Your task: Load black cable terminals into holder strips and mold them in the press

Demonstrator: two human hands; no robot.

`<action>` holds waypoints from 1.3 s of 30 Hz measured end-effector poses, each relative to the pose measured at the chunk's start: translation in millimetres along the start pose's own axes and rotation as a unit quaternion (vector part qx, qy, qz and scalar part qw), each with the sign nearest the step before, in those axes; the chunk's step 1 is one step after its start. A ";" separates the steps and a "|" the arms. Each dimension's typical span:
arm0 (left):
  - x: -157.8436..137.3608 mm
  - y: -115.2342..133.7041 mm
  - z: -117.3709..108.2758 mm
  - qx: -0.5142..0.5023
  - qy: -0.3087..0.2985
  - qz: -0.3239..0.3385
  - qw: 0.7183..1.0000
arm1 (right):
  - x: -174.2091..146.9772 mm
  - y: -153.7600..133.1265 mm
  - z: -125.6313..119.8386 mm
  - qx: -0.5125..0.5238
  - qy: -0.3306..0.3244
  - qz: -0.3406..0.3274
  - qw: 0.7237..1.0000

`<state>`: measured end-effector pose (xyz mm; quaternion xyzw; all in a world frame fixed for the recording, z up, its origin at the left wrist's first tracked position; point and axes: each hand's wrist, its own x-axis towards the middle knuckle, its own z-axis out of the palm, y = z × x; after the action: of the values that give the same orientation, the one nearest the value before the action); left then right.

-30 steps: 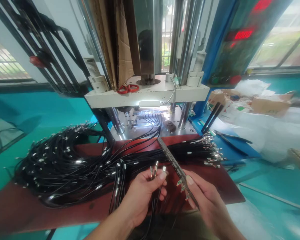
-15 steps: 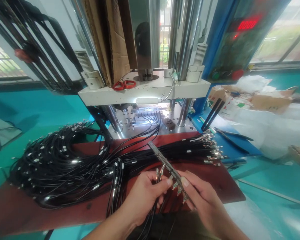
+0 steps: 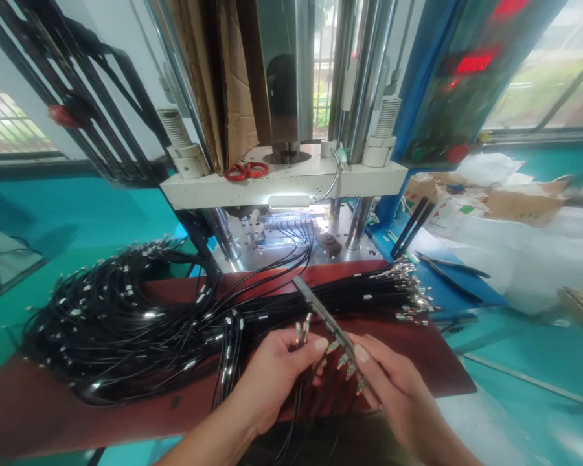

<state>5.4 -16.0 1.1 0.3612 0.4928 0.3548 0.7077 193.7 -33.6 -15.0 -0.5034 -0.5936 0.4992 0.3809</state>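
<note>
On your control panel (image 3: 440,107), the red digital display (image 3: 475,62) reads 0000, its digits slightly blurred. Toward the panel's upper edge you have another red readout (image 3: 510,6), too glowing and cut off to read. Past the panel's lower right corner, your cardboard box (image 3: 525,204) carries faint print you can't make out.

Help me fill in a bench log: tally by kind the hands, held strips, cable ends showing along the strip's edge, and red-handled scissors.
Hands, left hand and right hand: 2
Dark strip: 1
Cable ends showing along its edge: 4
Red-handled scissors: 1
Total: 8
</note>
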 end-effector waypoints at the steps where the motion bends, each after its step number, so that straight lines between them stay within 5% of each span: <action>1: -1.9 2.5 -1.3 -0.018 0.013 0.006 1.000 | -0.7 -1.4 -0.7 0.046 0.003 0.024 0.999; 4: -6.3 5.5 -4.2 -0.078 0.023 -0.007 0.997 | -3.0 -3.4 -2.7 0.150 -0.003 0.086 0.985; 7: -6.5 2.4 -2.0 -0.116 -0.007 -0.019 0.993 | -3.6 -2.3 -3.1 0.142 -0.005 0.077 0.987; 16: 3.2 -2.3 11.1 -0.014 0.047 -0.006 0.999 | -0.5 -8.1 -1.6 0.119 -0.022 0.060 0.991; 28: 10.4 -8.1 5.3 0.011 0.011 -0.014 1.000 | 0.1 -5.5 -3.2 0.033 -0.044 0.054 0.997; 34: 11.8 -3.2 2.4 0.001 0.017 -0.013 1.000 | 1.1 -10.2 -8.9 -0.085 -0.073 -0.020 0.994; 39: 7.2 -0.4 -2.3 -0.055 0.014 0.000 0.998 | 0.6 -2.5 0.6 0.062 -0.016 0.068 0.996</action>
<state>5.2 -9.6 -3.0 0.3169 0.4826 0.3863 0.7194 192.5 -33.1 -12.7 -0.5098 -0.5322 0.5678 0.3668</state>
